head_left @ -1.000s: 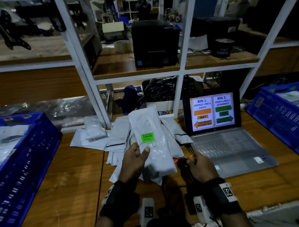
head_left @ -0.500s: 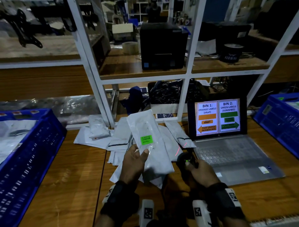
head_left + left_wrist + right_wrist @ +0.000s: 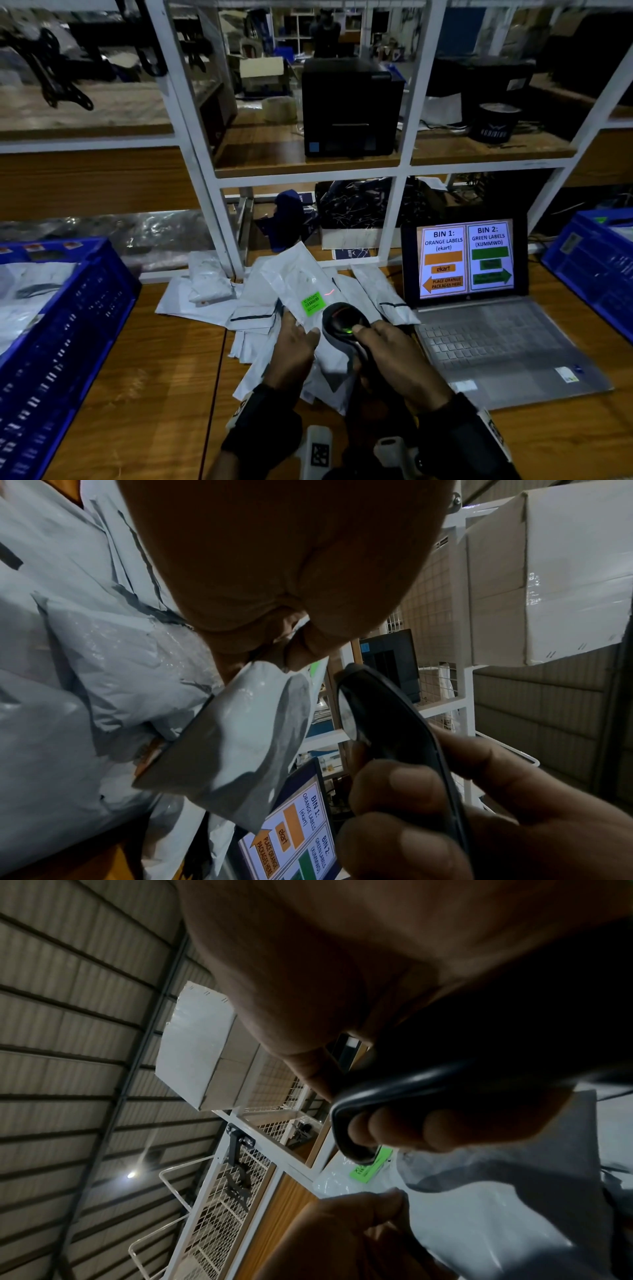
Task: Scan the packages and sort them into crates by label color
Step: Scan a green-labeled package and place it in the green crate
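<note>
The left hand [image 3: 293,346] grips a white plastic mailer package [image 3: 301,291] by its near edge, thumb on top, holding it tilted above the pile of white mailers [image 3: 212,301] on the wooden table [image 3: 137,394]. The right hand [image 3: 394,363] is wrapped around a black handheld barcode scanner [image 3: 344,323], its head just beside the package's green label [image 3: 312,303], with a red line on the plastic close by. Blue plastic crates stand at the left [image 3: 51,342] and right [image 3: 596,270], and an open laptop [image 3: 479,308] shows the bin chart.

White metal shelving [image 3: 397,171] with wooden boards backs the wooden table [image 3: 137,394] (dim light)
</note>
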`<state>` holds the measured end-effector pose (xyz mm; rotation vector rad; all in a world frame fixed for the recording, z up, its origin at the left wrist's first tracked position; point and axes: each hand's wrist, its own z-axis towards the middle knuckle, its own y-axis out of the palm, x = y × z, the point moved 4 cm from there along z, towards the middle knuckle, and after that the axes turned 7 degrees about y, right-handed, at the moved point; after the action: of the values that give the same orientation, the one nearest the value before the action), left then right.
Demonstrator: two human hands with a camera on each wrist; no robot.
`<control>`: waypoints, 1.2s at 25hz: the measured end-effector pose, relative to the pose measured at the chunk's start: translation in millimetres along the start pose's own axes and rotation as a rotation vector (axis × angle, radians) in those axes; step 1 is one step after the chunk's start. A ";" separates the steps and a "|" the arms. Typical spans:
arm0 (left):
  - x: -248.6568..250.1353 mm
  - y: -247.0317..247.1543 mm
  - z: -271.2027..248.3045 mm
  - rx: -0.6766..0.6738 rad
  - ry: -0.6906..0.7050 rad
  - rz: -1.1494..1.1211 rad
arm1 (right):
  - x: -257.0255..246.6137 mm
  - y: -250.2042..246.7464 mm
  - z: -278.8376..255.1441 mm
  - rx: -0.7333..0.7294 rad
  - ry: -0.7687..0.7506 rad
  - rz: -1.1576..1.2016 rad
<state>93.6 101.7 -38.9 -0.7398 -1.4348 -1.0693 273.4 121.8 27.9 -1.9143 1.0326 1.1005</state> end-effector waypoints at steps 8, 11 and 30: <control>4.3 -4.7 2.5 -0.055 0.035 0.053 | -13.0 9.7 -2.7 -0.021 0.038 0.056; 7.8 -4.6 1.1 -0.081 0.040 0.072 | -13.4 11.2 -2.4 -0.028 0.037 0.067; -1.7 -6.4 1.5 -0.095 0.035 0.144 | -16.9 13.1 -11.1 0.002 0.046 0.081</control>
<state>87.5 100.8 -41.8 -0.8749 -1.2880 -1.0384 260.3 111.5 45.3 -1.9192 1.1452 1.1040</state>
